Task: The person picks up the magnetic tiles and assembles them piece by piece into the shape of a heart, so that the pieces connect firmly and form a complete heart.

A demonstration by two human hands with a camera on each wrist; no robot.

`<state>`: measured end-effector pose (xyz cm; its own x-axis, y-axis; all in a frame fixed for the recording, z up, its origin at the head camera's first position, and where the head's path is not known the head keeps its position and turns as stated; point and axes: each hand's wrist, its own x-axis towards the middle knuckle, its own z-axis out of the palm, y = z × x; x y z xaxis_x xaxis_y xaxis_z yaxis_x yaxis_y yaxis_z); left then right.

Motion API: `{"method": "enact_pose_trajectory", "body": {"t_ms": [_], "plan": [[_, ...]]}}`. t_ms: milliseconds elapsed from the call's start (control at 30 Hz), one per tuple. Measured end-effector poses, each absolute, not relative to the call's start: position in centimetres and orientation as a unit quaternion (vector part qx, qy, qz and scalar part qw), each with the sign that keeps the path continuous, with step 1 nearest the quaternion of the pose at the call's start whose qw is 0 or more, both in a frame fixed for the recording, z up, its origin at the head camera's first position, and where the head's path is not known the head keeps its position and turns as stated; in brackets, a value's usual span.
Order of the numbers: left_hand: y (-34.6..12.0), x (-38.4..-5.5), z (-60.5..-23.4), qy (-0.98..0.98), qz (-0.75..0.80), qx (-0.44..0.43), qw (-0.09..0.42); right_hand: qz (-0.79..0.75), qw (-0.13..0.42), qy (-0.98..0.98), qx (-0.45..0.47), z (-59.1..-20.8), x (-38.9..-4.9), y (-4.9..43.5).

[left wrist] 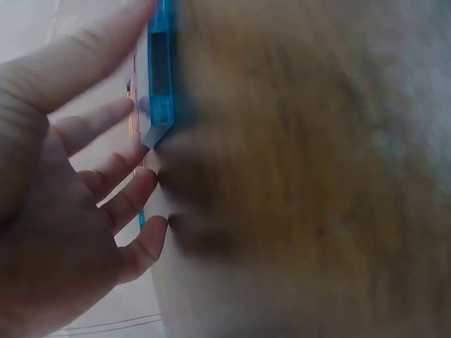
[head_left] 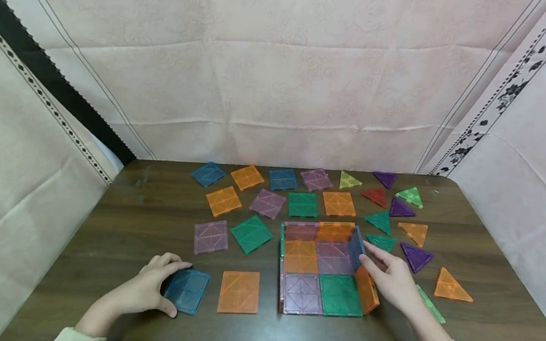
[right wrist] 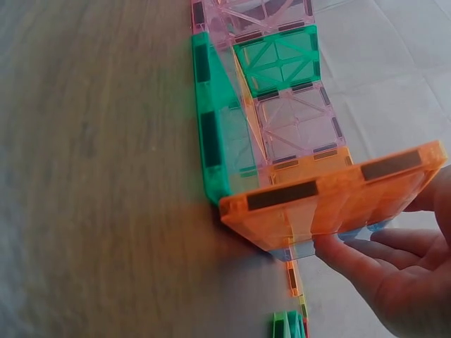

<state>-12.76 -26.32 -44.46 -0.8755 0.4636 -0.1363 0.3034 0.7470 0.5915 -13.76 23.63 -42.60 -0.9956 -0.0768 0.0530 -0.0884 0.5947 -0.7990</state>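
At the left, my left hand (head_left: 148, 284) grips a blue square magnetic tile (head_left: 187, 291), index finger along its far side and thumb at its near left corner. The other fingers spread beside it in the left wrist view. My right hand (head_left: 392, 278) touches the right wall of a low tile box with nearly straight fingers. That wall has a blue tile (head_left: 356, 247) behind and an orange tile (right wrist: 331, 197) in front, which leans outward. Orange, purple and green squares form the box's floor (head_left: 340, 295); its near side has no wall.
Between the left hand and the box lies an orange square (head_left: 239, 292). Several loose squares, such as a green one (head_left: 251, 234), lie behind. Triangles, including an orange one (head_left: 452, 285) and a purple one (head_left: 415, 257), are scattered to the right. A pale cloth (head_left: 280, 84) hangs behind the table.
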Motion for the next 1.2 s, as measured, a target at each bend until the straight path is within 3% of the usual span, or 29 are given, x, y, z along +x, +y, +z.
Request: {"method": "enact_pose_trajectory", "body": {"t_ms": [433,700,867,1100,1200], "plan": [[-26.4,-12.9,-43.5,0.908,0.338,0.223,0.105,0.446,-0.001,-0.894,0.046,-42.6,-13.8,23.4],[-25.9,-12.5,-42.5,0.847,0.436,0.297,0.068,0.444,0.002,-0.895,0.053,-42.4,-13.7,23.6],[-23.2,-12.2,-40.9,0.824,0.453,0.331,0.084,0.445,0.019,-0.893,0.070,-41.0,-13.4,23.8],[-17.3,-11.5,-39.1,0.794,0.445,0.407,0.074,0.442,0.101,-0.884,0.116,-38.3,-12.5,22.4],[-14.8,-11.2,-38.6,0.781,0.449,0.427,0.082,0.440,0.099,-0.878,0.162,-37.5,-11.9,21.2]]}}
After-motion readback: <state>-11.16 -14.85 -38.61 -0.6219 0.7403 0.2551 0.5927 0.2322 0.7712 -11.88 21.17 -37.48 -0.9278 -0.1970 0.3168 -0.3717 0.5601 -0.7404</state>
